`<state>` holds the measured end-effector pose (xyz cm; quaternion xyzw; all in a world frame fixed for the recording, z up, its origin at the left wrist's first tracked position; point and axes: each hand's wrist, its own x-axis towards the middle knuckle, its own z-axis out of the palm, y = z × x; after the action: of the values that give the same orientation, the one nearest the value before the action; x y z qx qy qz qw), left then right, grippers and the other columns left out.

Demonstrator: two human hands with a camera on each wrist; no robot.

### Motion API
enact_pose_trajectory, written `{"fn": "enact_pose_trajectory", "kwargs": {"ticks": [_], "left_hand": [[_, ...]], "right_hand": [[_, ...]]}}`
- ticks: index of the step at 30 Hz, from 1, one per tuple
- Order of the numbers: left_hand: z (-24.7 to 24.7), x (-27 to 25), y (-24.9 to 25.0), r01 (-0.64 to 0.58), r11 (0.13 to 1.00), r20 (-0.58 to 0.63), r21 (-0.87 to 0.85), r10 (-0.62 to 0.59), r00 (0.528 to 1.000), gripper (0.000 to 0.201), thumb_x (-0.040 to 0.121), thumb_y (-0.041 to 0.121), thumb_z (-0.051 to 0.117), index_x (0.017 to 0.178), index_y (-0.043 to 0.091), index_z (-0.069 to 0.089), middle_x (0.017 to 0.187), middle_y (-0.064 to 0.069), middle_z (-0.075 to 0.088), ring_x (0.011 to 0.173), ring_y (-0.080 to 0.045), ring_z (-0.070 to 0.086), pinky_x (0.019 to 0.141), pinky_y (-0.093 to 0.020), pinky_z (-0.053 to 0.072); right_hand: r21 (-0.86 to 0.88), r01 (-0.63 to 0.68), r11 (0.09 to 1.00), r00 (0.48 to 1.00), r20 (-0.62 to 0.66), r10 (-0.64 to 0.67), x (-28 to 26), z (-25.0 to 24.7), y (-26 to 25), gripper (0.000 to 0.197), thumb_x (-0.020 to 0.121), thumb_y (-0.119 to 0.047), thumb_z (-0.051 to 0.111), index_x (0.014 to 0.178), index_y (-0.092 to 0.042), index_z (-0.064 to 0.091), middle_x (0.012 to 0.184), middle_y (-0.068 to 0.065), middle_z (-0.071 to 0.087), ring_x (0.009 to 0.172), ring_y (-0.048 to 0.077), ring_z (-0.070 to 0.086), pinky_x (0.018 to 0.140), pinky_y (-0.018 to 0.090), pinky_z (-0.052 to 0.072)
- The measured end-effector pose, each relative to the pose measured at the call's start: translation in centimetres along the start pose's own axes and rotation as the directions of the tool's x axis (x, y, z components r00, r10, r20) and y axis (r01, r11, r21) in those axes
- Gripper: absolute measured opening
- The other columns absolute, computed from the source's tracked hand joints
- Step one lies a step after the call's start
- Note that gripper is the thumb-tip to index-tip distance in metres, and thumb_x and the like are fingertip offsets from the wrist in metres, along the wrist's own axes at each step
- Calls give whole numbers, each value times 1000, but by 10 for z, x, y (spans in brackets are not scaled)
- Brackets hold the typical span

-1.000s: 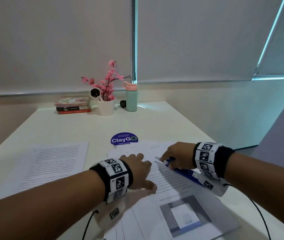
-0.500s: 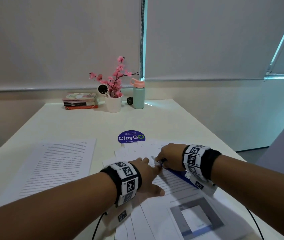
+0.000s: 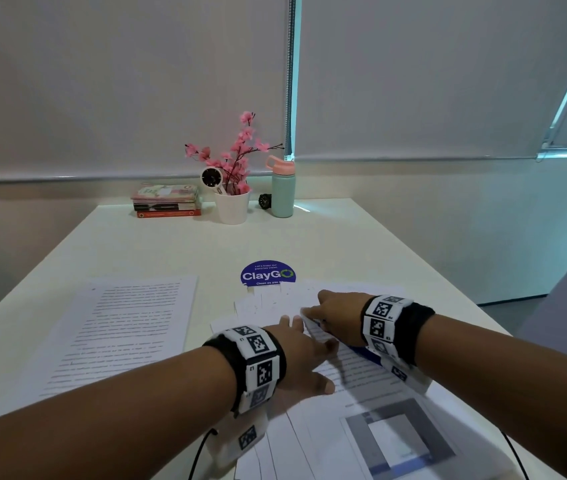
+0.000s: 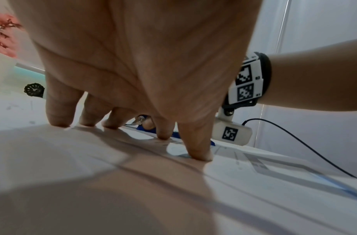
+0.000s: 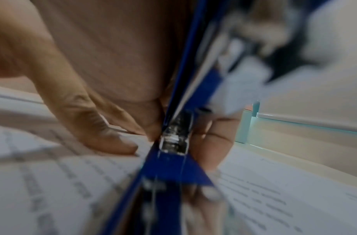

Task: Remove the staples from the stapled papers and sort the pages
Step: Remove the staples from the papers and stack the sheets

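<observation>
The stapled papers (image 3: 361,379) lie on the desk (image 3: 178,244) right in front of the person, fanned a little over other loose sheets, with a grey-framed picture printed on the near part of the top page. The left hand (image 3: 301,362) lies spread and flat on them, fingers (image 4: 197,147) straight, the tips pressing the sheets down near the far corner. The right hand (image 3: 339,315) is curled round a blue staple remover (image 5: 174,160), its metal nose down at the top edge of the page beside the left fingertips; the staple itself is too small to make out. The corner of the top sheet looks slightly lifted there.

Paper like this is light, limp and slides easily on a smooth desk, so I would judge the flat palm is what keeps the bundle from skating away under the tool. It also tears readily at a staple hole, so the pull wants to be gentle and close to the corner. Once freed, each page is best taken by an edge or corner.

A separate page of text (image 3: 115,334) sits well apart to the left, probably the sorted pile. Beyond are a round blue sticker (image 3: 268,271), books (image 3: 167,200), a flower pot (image 3: 232,206) and a bottle (image 3: 282,190).
</observation>
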<state>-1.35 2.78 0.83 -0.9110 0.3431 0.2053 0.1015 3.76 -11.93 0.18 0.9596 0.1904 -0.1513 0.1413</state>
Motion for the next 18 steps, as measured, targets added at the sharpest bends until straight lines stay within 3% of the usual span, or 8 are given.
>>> {"fn": "enact_pose_trajectory", "kwargs": {"ticks": [2, 5, 8, 11, 15, 18], "left_hand": [[0, 2, 2, -5, 1000, 12, 6, 5, 1000, 71, 94, 63, 38, 153, 40, 6, 162, -16, 4, 148, -41, -2, 115, -55, 18], [4, 9, -2, -21, 999, 14, 38, 21, 1000, 74, 92, 66, 38, 153, 42, 4, 160, -20, 2, 146, -44, 1, 114, -58, 23], [6, 18, -10, -72, 996, 3, 54, 72, 997, 75, 91, 67, 39, 152, 42, 4, 159, -22, 4, 145, -45, 6, 112, -60, 25], [2, 21, -14, -126, 990, -59, 67, 130, 990, 75, 92, 62, 45, 152, 32, 13, 155, -17, 16, 143, -39, 18, 110, -56, 31], [-6, 14, -23, -57, 994, -124, 89, 68, 990, 60, 97, 50, 42, 147, 19, 32, 158, -9, 21, 147, -26, 15, 115, -51, 23], [-2, 5, -34, -34, 997, -142, 75, 44, 989, 70, 91, 67, 36, 135, 14, 43, 149, -9, 33, 141, -27, 26, 111, -52, 28]], "right_hand": [[22, -13, 1000, 996, -87, 15, 6, -3, 0, 66, 96, -21, 56, 151, -29, 21, 127, 10, 39, 104, 32, 56, 70, 36, 43], [90, -6, 996, 981, -192, 23, 14, -14, -1, 51, 103, -28, 41, 151, -31, 24, 128, 9, 40, 98, 33, 57, 74, 38, 49], [150, 25, 988, 978, -207, 6, 13, -19, 5, 48, 103, -31, 39, 150, -32, 28, 129, 7, 42, 102, 32, 57, 87, 41, 49], [192, 41, 980, 976, -217, 2, 2, -17, 17, 49, 103, -29, 39, 151, -31, 30, 130, 6, 44, 111, 29, 54, 94, 37, 44], [222, 2, 975, 984, -172, 38, -19, -2, 35, 48, 103, -26, 39, 150, -31, 33, 131, 3, 45, 115, 25, 53, 96, 32, 41], [215, -31, 976, 990, -124, 59, -26, 7, 43, 48, 104, -26, 38, 151, -32, 32, 130, 2, 45, 115, 24, 52, 93, 30, 40]]}}
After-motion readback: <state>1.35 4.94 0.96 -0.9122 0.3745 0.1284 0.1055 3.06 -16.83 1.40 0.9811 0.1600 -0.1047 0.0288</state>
